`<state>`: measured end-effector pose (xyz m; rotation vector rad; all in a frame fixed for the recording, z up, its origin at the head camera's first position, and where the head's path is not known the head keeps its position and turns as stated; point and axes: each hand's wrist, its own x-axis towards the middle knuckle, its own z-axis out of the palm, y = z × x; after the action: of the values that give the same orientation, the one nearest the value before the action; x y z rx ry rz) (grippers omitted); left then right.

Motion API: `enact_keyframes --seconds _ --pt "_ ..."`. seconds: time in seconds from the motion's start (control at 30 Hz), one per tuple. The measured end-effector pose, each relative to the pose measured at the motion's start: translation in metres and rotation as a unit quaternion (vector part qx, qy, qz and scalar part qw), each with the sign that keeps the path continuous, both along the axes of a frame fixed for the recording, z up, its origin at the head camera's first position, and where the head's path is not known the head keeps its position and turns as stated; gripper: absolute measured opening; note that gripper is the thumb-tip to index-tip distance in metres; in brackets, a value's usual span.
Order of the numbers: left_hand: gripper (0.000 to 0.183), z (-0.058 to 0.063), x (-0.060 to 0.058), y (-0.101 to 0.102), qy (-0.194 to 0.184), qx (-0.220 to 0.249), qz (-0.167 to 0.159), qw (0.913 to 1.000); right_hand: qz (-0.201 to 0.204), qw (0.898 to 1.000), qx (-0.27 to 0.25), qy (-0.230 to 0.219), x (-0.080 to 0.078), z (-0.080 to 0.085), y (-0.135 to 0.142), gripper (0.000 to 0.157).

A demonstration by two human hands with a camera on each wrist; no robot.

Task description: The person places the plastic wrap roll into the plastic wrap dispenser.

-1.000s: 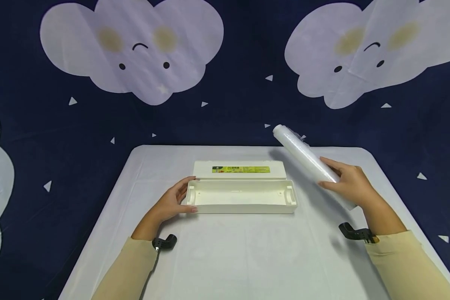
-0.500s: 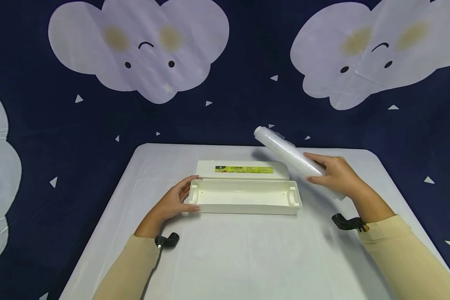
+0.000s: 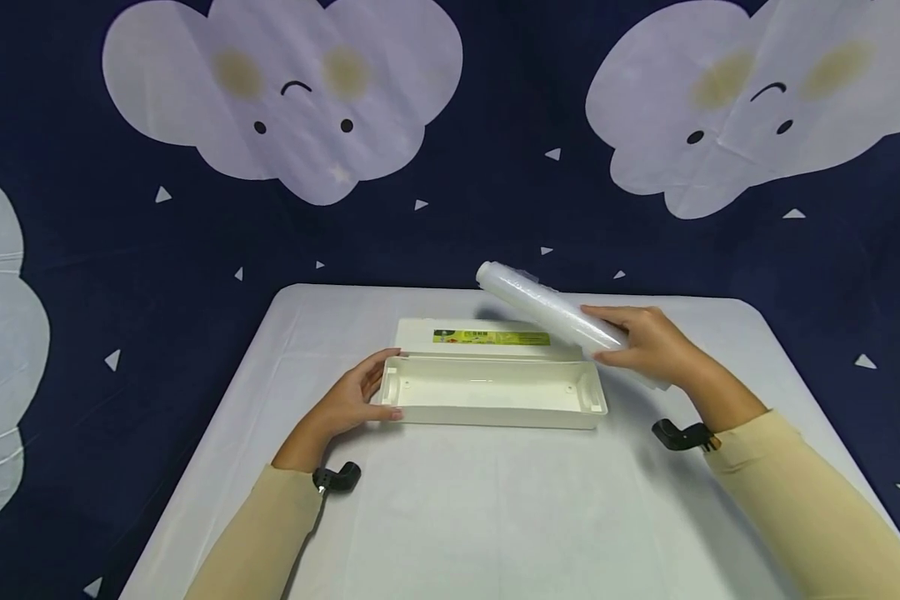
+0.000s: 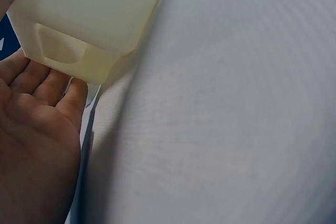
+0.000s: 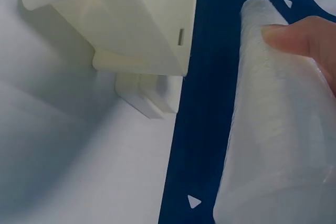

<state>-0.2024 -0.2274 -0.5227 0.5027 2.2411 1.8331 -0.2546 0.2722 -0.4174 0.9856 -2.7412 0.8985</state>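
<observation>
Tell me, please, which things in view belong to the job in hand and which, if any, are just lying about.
Part of the job:
film roll, held in the right fingers
white box, gripped by the left fingers
labelled lid behind the box

Just surroundings or worn gear:
white table
cloud-patterned backdrop
black wrist cameras

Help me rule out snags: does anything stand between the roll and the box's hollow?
Nothing visible does. The right hand holds the roll tilted, partly covering the lid in the head view; the left hand grips the box by its left end, leaving the hollow uncovered.
</observation>
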Motion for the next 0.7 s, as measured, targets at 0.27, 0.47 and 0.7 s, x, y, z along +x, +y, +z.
enact_keyframes --seconds 0.27,0.47,0.7 --pt "0.106 -0.001 -0.001 0.000 -0.003 -0.004 0.003 1.0000 0.059 0.998 -0.006 0.016 -0.008 -0.003 -0.011 0.074" --pt "0.105 -0.002 -0.002 0.000 0.000 0.000 -0.002 1.0000 0.088 0.996 -0.005 0.000 -0.008 -0.005 -0.020 0.072" --pt "0.107 -0.003 -0.001 -0.001 -0.008 0.005 -0.001 1.0000 0.110 0.994 -0.003 -0.021 -0.009 -0.005 -0.029 0.073"
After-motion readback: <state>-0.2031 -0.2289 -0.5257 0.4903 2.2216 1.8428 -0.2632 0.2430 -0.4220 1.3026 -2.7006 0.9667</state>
